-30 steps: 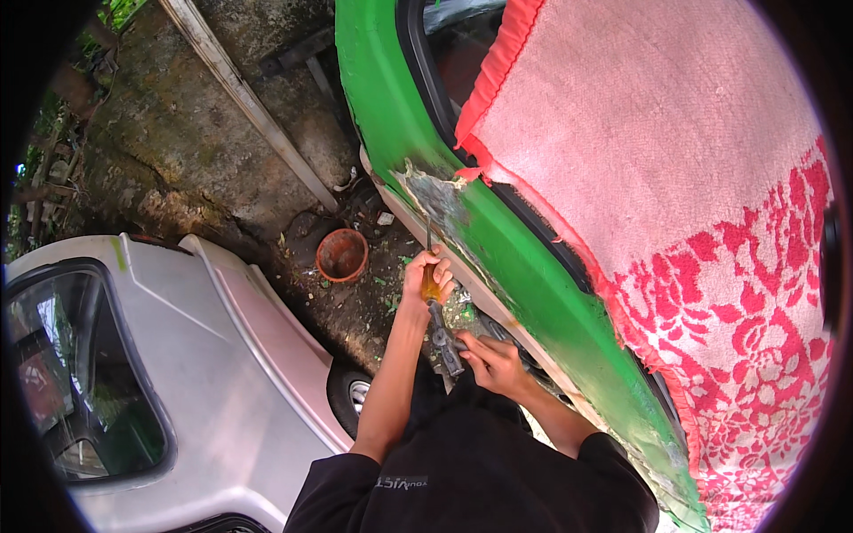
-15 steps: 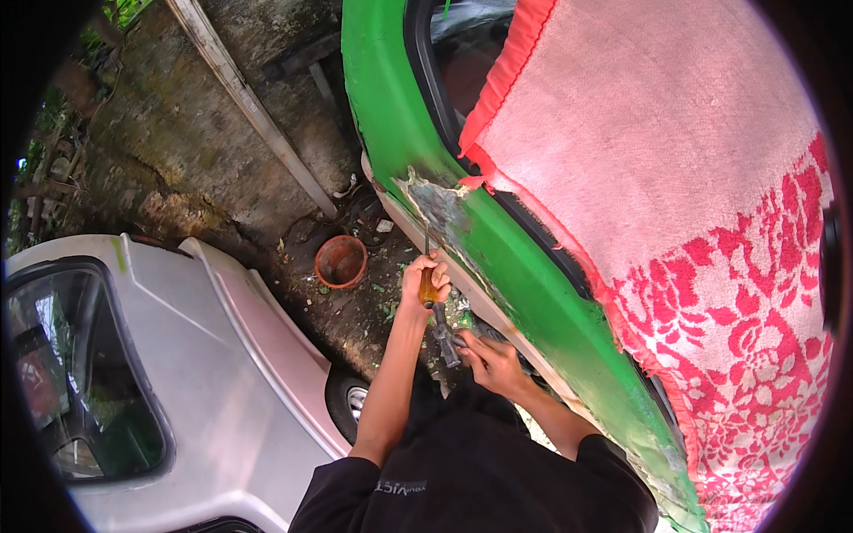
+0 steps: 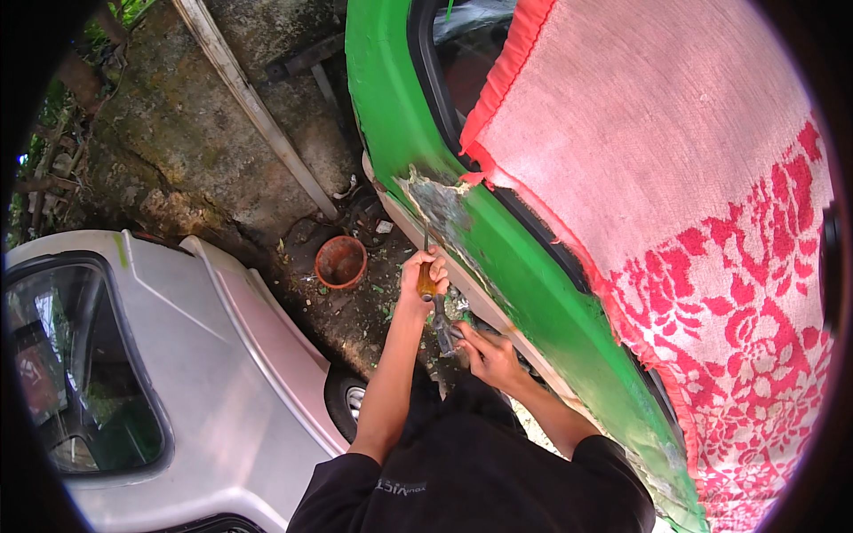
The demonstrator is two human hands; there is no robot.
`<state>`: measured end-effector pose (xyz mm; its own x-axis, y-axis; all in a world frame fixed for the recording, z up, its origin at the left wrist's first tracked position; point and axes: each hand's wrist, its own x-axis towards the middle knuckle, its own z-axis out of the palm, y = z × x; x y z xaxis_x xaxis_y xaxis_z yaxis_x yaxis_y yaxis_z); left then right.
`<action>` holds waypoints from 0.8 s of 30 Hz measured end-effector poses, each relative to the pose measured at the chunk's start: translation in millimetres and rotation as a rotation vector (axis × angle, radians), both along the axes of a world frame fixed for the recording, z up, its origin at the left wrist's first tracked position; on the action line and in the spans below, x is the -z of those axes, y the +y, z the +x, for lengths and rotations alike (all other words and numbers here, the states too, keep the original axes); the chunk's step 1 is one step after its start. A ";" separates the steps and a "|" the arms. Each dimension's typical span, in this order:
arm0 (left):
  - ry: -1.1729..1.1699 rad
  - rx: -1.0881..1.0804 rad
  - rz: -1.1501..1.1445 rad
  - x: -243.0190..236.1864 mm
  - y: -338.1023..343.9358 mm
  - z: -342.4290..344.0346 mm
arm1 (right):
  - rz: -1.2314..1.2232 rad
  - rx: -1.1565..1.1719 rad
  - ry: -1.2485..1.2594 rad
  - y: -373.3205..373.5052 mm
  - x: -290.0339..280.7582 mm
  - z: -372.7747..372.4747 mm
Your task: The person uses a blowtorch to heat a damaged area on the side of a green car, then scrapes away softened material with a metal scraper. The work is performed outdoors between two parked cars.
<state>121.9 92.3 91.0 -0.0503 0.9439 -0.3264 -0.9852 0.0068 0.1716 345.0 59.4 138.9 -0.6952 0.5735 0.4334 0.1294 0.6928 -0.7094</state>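
Note:
My left hand [image 3: 418, 275] is closed around the amber handle of a screwdriver [image 3: 427, 282]. Its thin dark shank points away from me, toward the damaged lower edge of the green car body [image 3: 515, 258]; whether the tip touches is hard to see. In my right hand [image 3: 490, 357] is a dark metal hammer [image 3: 443, 329], gripped close to its head. One end of the head is right at the butt of the screwdriver handle. Beyond my left hand, a patch of torn, bare metal [image 3: 438, 206] shows grey with flaking paint around it.
A red and pink patterned cloth [image 3: 675, 160] drapes over the green car. On the left stands a silver car [image 3: 213, 355] with its wheel [image 3: 349, 400] near my left forearm. A terracotta pot [image 3: 341, 262] sits on littered ground. A long pale beam [image 3: 258, 107] lies farther off.
The hammer head has shifted slightly away from me, toward the screwdriver butt. The screwdriver handle has tilted a little. Both hands keep their grips in nearly the same place.

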 end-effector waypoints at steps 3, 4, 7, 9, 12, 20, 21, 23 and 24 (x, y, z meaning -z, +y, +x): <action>-0.032 0.005 0.031 5.9 2.7 -2.5 | 0.043 -0.027 0.184 -8.5 -8.7 7.1; -0.010 0.003 0.011 4.4 4.9 -2.0 | 0.061 -0.040 0.275 -9.0 -9.8 7.9; -0.009 -0.028 -0.075 -3.1 5.7 3.7 | 0.022 -0.015 0.067 0.1 -4.6 0.6; -0.006 0.005 -0.005 4.3 1.9 -1.0 | -0.030 0.008 -0.008 -3.0 -7.6 2.1; -0.017 0.015 0.039 9.1 3.1 -6.2 | 0.038 -0.007 0.313 -14.3 -13.0 3.0; 0.011 -0.041 0.033 -15.0 -9.9 3.4 | -0.106 0.088 0.124 -14.5 -9.4 9.1; 0.012 -0.042 0.069 -14.7 -11.0 3.1 | -0.091 0.079 0.129 -15.0 -11.3 9.8; -0.002 -0.012 0.083 -8.4 -11.9 -3.4 | -0.117 0.080 0.134 -18.4 -13.7 9.1; -0.011 0.004 0.090 -8.0 -11.6 -5.4 | -0.131 0.083 0.134 -19.3 -14.4 9.4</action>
<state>116.5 80.7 98.9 -0.0429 0.9695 -0.2412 -0.9870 -0.0037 0.1609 354.4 40.1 153.3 -0.5846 0.6837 0.4369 0.0803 0.5846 -0.8074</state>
